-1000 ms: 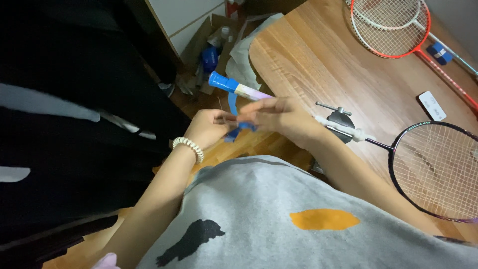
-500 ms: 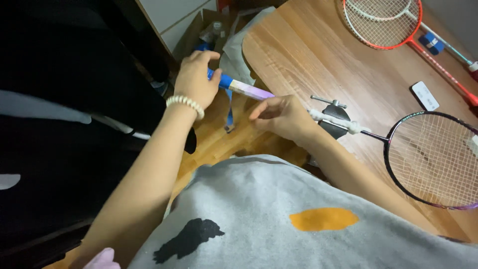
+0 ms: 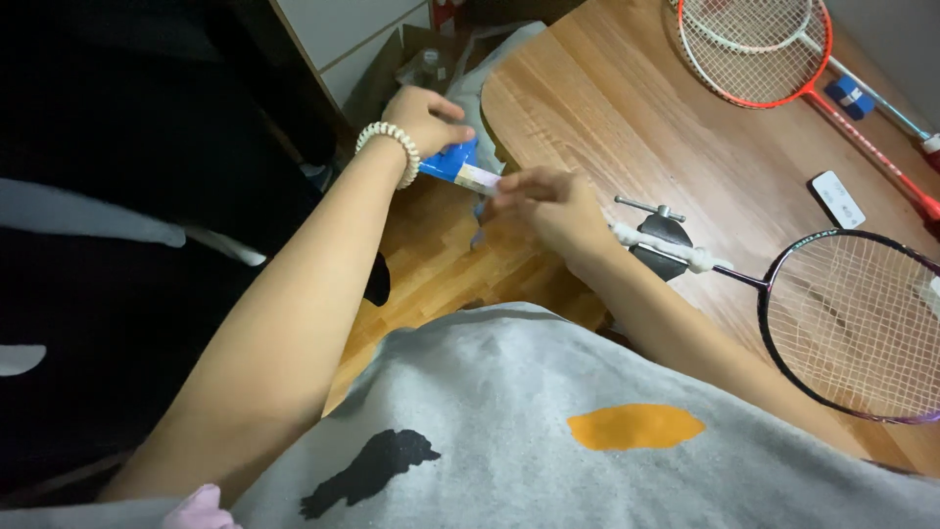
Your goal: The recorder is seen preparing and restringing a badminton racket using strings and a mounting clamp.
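Head view: a racket handle (image 3: 487, 180) is seen stretched between the two hands just off the rounded edge of the wooden surface (image 3: 627, 108). Its long axis is run from upper left down to the right, on through a dark clamp (image 3: 664, 233) and a thin shaft to the dark-framed racket head (image 3: 857, 323) lying on the surface. The left hand (image 3: 423, 118), a beaded bracelet (image 3: 390, 147) worn at its wrist, is closed around the far butt end, where blue grip tape (image 3: 446, 162) is wound. The right hand (image 3: 548, 208) is pinched on the handle just beside it, nearer the clamp; a loose strip of the blue tape is glimpsed hanging below, partly hidden by the fingers. So the hands are set close together, both clamped on the handle, the left farther out along the axis and the right nearer the racket head.

Farther off, a red-framed racket (image 3: 754, 49) is laid near the top edge. A small blue block with a white band (image 3: 848, 95) is seen beside its shaft. A flat white rectangular packet (image 3: 837, 198) is placed between the two rackets. A cardboard box (image 3: 406, 61) is spotted on the floor beyond the left hand.
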